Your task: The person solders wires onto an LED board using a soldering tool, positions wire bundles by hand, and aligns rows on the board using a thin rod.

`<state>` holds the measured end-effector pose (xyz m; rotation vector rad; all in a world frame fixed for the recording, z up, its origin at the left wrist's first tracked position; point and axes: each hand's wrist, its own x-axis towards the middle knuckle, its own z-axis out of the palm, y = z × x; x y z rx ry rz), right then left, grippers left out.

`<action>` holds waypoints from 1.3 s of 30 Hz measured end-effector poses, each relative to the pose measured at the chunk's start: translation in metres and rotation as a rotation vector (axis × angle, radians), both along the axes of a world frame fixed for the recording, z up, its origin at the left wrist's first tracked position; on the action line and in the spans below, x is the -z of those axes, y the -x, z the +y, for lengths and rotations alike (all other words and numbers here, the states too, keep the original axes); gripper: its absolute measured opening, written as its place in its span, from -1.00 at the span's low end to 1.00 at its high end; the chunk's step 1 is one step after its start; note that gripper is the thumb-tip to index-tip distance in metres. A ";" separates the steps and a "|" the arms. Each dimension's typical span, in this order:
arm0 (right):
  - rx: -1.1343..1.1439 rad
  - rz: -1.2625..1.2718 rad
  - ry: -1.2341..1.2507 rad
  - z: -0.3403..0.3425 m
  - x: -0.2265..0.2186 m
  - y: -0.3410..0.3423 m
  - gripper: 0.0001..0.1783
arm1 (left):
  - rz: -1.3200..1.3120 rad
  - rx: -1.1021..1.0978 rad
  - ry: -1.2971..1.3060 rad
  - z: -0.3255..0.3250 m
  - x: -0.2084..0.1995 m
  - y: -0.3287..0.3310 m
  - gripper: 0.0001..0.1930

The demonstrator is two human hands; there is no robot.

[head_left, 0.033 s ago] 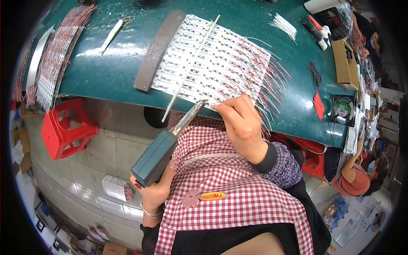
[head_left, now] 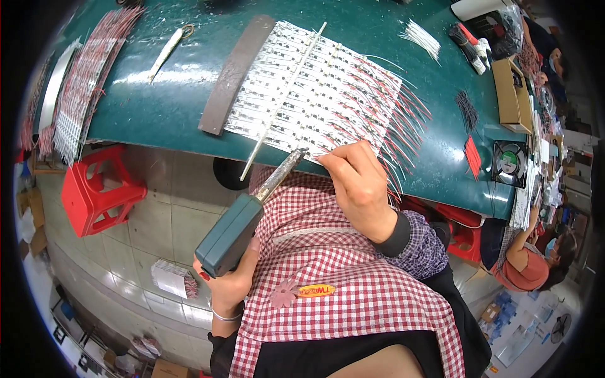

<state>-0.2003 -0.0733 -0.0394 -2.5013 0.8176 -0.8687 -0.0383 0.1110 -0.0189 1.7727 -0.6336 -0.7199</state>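
My left hand (head_left: 228, 277) is wrapped round the handle of a dark green soldering gun (head_left: 230, 234). Its metal barrel slants up to the near edge of a white circuit-board panel (head_left: 302, 88), where the tip meets or hovers just over the board. Close to that tip, my right hand (head_left: 362, 189) pinches a thin wire (head_left: 322, 156), mostly hidden by the fingers. Red and white wires (head_left: 403, 126) fan out from the panel's right side. A pale thin rod (head_left: 285, 97) lies across the panel, and a brown bar (head_left: 236, 75) lies along its left edge.
White tweezers (head_left: 166, 53) and wired board strips (head_left: 94, 75) lie on the green table (head_left: 157, 113) at left. At right are loose white wires (head_left: 421, 39), red sleeves (head_left: 472, 156), a small fan (head_left: 509, 164) and a cardboard box (head_left: 510, 94). A red stool (head_left: 82, 195) stands below; co-workers sit at right.
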 end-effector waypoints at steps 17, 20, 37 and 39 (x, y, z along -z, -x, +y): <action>-0.075 0.109 0.035 0.004 0.007 0.007 -0.66 | 0.028 0.064 -0.041 0.020 0.016 0.000 -0.69; -0.078 0.102 0.040 0.005 0.007 0.007 -0.68 | 0.032 0.076 -0.032 0.021 0.017 -0.001 -0.70; -0.007 0.062 -0.029 0.004 0.003 0.004 -0.69 | -0.077 0.094 0.004 0.002 0.005 0.000 -0.83; -0.006 0.064 -0.027 0.005 0.003 0.003 -0.69 | -0.064 0.110 0.002 0.002 0.005 0.000 -0.83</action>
